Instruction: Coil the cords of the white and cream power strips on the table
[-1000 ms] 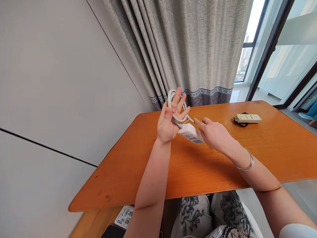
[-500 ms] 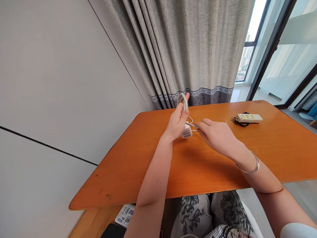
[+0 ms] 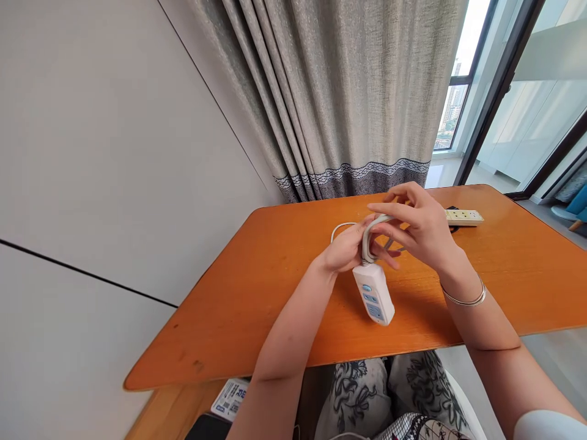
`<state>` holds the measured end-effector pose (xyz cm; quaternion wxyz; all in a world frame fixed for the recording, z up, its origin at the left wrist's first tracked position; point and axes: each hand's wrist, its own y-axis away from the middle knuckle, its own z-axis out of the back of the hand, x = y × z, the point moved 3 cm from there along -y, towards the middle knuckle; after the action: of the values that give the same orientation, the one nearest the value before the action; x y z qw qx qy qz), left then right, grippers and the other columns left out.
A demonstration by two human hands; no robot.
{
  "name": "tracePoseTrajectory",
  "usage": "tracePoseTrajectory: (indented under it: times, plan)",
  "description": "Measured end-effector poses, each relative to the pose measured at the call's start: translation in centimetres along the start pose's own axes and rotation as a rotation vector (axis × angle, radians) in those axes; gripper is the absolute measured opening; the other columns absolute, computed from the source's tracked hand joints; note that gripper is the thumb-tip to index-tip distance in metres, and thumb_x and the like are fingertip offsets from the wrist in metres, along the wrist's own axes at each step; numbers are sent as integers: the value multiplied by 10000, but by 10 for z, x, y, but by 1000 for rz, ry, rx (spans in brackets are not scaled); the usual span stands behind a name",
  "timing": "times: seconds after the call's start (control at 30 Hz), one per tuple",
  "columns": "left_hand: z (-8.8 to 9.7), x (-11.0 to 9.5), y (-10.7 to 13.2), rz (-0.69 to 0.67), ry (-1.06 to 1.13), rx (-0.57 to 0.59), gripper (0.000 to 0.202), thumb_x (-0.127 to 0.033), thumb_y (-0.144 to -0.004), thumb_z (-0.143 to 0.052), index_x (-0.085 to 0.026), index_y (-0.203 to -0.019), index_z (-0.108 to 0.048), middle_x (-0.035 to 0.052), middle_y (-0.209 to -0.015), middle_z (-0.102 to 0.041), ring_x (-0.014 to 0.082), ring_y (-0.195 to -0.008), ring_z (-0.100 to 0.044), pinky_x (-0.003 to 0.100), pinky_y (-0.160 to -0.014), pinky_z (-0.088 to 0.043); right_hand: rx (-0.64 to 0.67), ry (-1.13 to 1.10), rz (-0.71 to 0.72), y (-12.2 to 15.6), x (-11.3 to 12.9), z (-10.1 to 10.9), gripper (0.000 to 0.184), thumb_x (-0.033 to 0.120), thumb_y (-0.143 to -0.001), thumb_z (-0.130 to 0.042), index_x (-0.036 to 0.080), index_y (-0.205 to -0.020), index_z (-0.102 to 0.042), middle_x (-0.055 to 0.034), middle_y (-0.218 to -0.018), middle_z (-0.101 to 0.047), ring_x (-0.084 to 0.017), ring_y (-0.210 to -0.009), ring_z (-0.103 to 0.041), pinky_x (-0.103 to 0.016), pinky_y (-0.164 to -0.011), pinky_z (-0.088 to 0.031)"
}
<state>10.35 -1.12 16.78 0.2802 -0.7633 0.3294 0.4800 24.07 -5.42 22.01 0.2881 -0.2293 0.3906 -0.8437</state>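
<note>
A white power strip [image 3: 373,293] with blue sockets and a blue switch hangs tilted over the orange table, below my hands. Its grey-white cord [image 3: 366,244] is gathered in a coil at my fingers. My left hand [image 3: 348,247] is around the coil, palm turned up, with some fingers hidden behind it. From the right, my right hand [image 3: 417,223] curls its fingers on the top of the same cord. A loose loop of cord [image 3: 339,227] curves out behind my left hand.
On the right of the wooden table [image 3: 257,293] lies a second, cream power strip [image 3: 465,217] with a black cord, partly behind my right hand. A grey curtain [image 3: 367,91] hangs past the far edge. A printed box [image 3: 230,397] sits below the table's front edge.
The coil has turned over, so the power strip now hangs toward me with its sockets showing. My right hand has moved up onto the coil, and my left hand has shifted right.
</note>
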Motion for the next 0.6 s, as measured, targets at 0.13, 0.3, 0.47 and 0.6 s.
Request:
tracePoseTrajectory:
  times: [0.13, 0.3, 0.47, 0.6]
  plan:
    - [-1, 1, -1, 8, -13, 85, 308, -481, -944, -526, -212, -994, -667, 16, -876, -751, 205, -531, -716, 441, -777, -609, 117, -79, -30, -3, -4, 0, 342, 374, -1013, -461, 243, -1216, -702, -92, -1050, -658, -218, -963, -592, -370, -847, -481]
    - [-2, 0, 1, 16, 35, 49, 459, -579, -963, -444, -180, -768, -559, -50, -562, -549, 156, -396, -621, 328, -579, -590, 153, -227, -110, -4, -10, -4, 359, 359, -1026, -429, 199, -1200, -699, -65, -946, -686, -175, -869, -619, -309, -803, -484]
    - [-5, -3, -2, 34, 33, -104, 568, -583, -1005, -319, -163, -680, -520, -88, -380, -328, 42, -241, -273, 178, -400, -405, 77, -512, -173, -4, -19, -12, 297, 356, -999, -490, 188, -1099, -715, -44, -900, -693, -139, -769, -621, -280, -721, -500]
    - [-4, -5, -5, -8, -20, -255, 591, -602, -990, -361, -146, -642, -504, -56, -441, -451, 0, -268, -189, 150, -384, -354, 89, -688, -272, -5, -29, -18, 281, 385, -964, -560, 170, -1065, -711, -8, -777, -651, -98, -620, -550, -244, -600, -453]
